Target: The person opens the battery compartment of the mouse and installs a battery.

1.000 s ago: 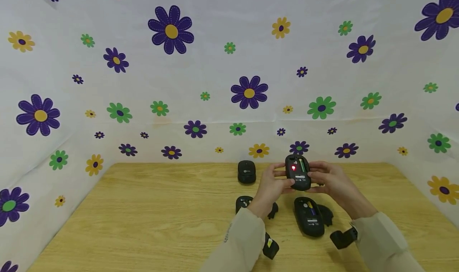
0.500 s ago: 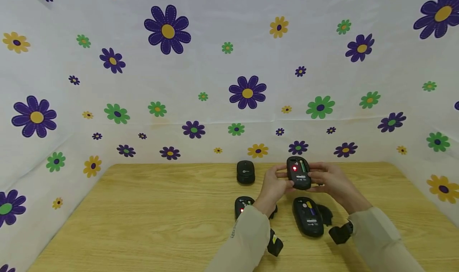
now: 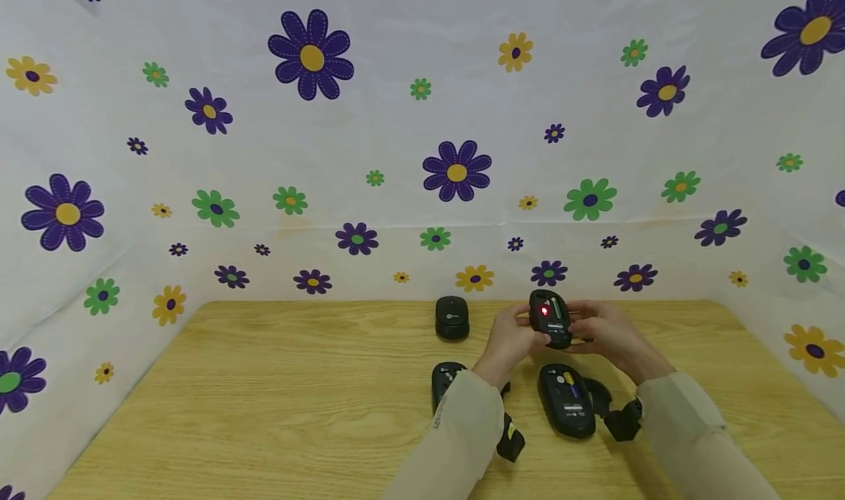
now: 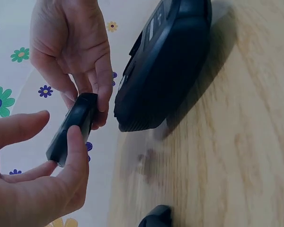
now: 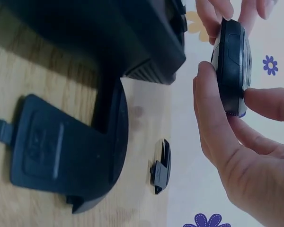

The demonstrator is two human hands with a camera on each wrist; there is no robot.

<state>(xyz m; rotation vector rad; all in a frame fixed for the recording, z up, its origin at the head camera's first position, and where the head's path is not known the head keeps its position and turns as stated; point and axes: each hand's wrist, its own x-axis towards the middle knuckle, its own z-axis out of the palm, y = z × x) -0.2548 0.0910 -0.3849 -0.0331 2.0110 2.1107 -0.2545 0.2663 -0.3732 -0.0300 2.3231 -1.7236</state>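
Note:
Both hands hold one black computer mouse (image 3: 553,331) up over the back of the table, its underside toward the head camera. A red light glows on it, and a green battery sits in its uncovered slot. My left hand (image 3: 511,342) grips the left edge, thumb in front; in the left wrist view, fingers of that hand touch the mouse's side (image 4: 76,125). My right hand (image 3: 610,335) pinches the right edge between thumb and fingers. Below them an upturned mouse (image 3: 569,412) with a yellow-and-blue battery lies beside a loose battery cover (image 5: 80,146).
Under my left sleeve another upturned mouse (image 3: 442,383) is partly hidden. One more mouse (image 3: 452,318) stands right side up near the back edge. A smaller loose cover (image 5: 162,170) lies farther back in the right wrist view. A flowered cloth (image 3: 370,133) hangs behind the wooden table (image 3: 277,397).
The held mouse has shifted slightly right and down and is turned a little more edge-on. My left forearm has moved right, my right forearm slightly left. Both hands keep their hold.

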